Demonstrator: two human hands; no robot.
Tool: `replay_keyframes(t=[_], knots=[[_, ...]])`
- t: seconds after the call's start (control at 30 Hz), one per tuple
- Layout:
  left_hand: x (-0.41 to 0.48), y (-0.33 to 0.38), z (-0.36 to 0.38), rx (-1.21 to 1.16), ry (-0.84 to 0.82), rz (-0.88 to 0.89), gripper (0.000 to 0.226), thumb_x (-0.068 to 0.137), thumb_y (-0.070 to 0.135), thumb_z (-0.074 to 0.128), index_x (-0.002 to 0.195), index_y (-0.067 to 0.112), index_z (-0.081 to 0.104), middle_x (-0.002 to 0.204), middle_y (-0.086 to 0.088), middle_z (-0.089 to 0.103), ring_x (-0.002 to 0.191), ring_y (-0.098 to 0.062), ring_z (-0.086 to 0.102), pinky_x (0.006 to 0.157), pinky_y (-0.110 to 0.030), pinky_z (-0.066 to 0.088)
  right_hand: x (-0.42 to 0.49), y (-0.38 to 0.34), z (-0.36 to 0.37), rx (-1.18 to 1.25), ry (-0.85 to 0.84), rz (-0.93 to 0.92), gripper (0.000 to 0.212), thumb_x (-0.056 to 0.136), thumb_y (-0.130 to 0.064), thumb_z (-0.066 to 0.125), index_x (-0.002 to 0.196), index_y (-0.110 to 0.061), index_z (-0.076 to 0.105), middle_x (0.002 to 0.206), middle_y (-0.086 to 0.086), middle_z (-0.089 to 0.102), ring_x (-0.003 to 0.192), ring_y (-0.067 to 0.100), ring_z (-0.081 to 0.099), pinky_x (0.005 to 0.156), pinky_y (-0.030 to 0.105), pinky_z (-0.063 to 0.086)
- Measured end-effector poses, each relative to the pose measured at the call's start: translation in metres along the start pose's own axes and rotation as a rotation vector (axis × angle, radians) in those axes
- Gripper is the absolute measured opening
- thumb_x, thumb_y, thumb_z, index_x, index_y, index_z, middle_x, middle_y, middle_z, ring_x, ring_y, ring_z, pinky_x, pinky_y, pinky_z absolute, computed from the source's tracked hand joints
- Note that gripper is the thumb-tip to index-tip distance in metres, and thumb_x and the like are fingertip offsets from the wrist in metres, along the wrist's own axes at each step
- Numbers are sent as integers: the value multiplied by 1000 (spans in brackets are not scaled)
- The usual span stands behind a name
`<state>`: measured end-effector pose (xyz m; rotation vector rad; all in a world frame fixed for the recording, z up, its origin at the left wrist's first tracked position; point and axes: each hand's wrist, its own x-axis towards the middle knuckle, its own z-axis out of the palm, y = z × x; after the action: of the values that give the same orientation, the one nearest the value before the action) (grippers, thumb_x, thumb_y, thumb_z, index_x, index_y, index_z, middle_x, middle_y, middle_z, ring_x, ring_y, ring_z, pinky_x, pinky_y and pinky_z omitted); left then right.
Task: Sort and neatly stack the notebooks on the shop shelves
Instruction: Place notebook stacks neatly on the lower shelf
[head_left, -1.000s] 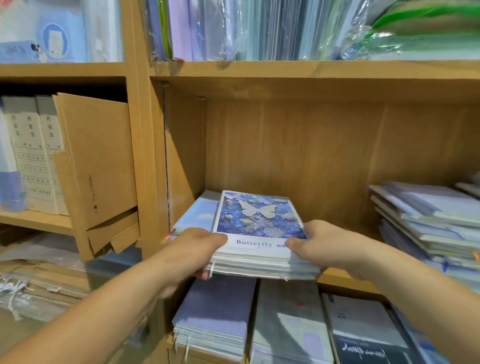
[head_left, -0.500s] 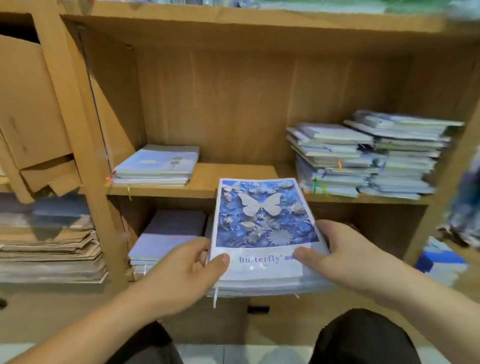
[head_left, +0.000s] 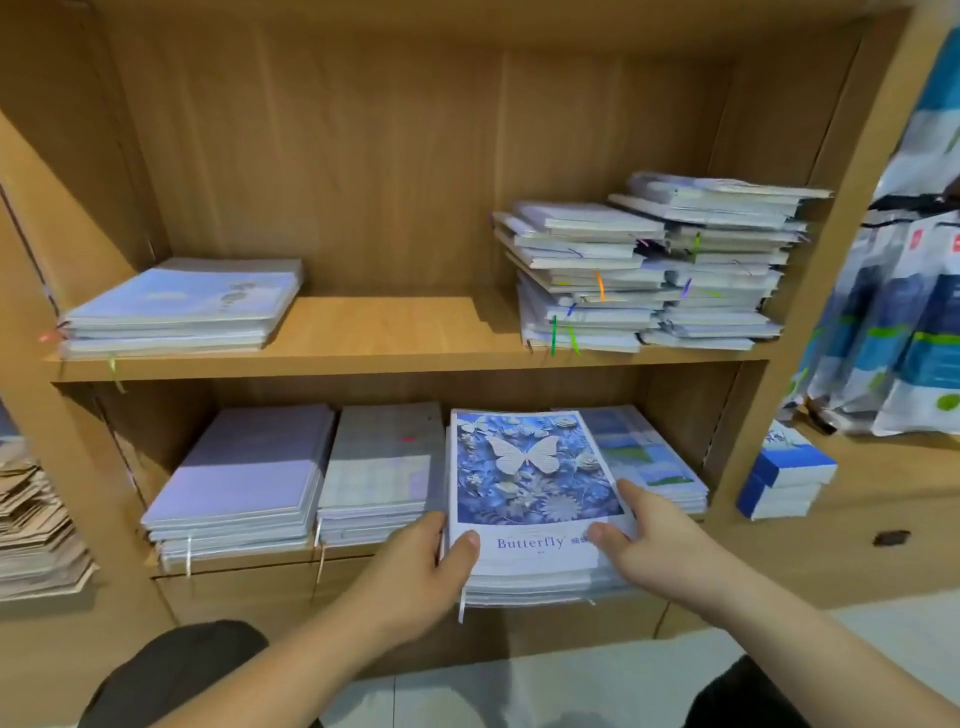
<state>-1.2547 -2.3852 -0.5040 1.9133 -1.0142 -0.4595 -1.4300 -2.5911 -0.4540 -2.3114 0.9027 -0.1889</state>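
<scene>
My L hand (head_left: 415, 566) & R hand (head_left: 655, 545) each gripping a front corner of the Butterfly notebook stack (head_left: 530, 478), thumbs on top cover, stack at lower shelf (head_left: 270, 561) btwn grey stack (head_left: 382, 467) & blue-green stack (head_left: 649, 457), front end overhanging shelf edge, can't tell if it's resting, uneven piles (head_left: 649, 270) on upper shelf (head_left: 384, 327) at right.

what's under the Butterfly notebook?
Beneath the Butterfly notebook: a stack of more notebooks, only edges visible, covers hidden. The left hand and right hand grip the stack's sides. Whatever lies below the stack is covered.
</scene>
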Motion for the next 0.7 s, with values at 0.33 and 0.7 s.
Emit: replay_keyframes(t=[0.33,0.7], knots=[[133,-51,25,41,77,-59,21,103,44,52,89,30,59,72,19,66,64,13,55,57,-5,38,166,44,22,106,-70,-61,78,102,-39,58,163,-12,17,168,0,25,155,19,23,123,34,26],[174,-67,38,104,126,-165,30,101,55,48,117,34,62,99,19,71,91,-4,66,85,-31,55,216,67,40,145,-41,-75,75,102,-41,58,161,-12,23,165,3,32,153,24,28,120,36,30]])
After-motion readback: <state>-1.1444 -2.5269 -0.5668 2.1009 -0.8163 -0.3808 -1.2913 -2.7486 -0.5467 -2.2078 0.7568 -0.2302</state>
